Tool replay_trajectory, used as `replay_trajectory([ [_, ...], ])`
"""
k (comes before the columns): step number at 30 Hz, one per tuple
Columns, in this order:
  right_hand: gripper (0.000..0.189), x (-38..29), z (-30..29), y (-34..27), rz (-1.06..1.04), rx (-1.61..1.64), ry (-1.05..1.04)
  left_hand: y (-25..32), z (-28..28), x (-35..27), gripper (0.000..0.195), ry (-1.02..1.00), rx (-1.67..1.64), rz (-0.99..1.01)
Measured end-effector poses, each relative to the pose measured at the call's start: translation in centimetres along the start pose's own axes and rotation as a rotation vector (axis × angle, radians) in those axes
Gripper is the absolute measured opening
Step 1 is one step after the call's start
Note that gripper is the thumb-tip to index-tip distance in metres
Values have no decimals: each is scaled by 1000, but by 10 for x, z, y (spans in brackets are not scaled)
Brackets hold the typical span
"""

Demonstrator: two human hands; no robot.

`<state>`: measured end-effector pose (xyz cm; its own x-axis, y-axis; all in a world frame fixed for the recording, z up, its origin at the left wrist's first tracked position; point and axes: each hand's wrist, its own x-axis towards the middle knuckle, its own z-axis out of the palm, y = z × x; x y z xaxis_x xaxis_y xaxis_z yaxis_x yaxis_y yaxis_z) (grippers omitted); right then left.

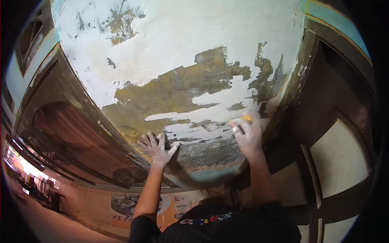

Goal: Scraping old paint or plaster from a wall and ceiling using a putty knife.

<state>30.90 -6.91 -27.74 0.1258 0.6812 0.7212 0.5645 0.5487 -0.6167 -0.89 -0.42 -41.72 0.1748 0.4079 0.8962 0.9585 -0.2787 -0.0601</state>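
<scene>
In the head view a wall [182, 39] with patchy white filler and bare olive-brown areas stands before me. Both hands are coated in white dust. My left hand [158, 151] lies on the lower wall with its fingers spread, holding nothing. To its right, my right hand [247, 132] grips a small yellow-orange block [246, 118] against the wall, at the edge of a white patch. The fingers hide most of the block, so its kind is unclear.
A brown wooden frame with a reddish panel [76, 133] runs along the left. On the right are a dark door frame [307, 60] and a pale panel [340, 158]. A printed banner [170, 209] lies low behind my left arm.
</scene>
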Motion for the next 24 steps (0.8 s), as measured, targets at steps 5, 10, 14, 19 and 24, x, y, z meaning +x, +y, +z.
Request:
replay_trajectory([
  [5,14,-3,10,-15,-96,-237,-166,8,-30,66,100,-53,-57,-216],
  [10,12,39,-33,1,-101,178,342,-2,-74,142,97,-46,31,-174],
  [14,12,62,-51,-3,-227,-200,298,2,-91,187,93,-23,54,-98],
  [19,12,58,-47,6,-199,-160,308,13,-93,216,87,40,39,-27],
  [24,19,46,-32,0,-129,-191,491,12,-84,214,84,106,65,-4],
])
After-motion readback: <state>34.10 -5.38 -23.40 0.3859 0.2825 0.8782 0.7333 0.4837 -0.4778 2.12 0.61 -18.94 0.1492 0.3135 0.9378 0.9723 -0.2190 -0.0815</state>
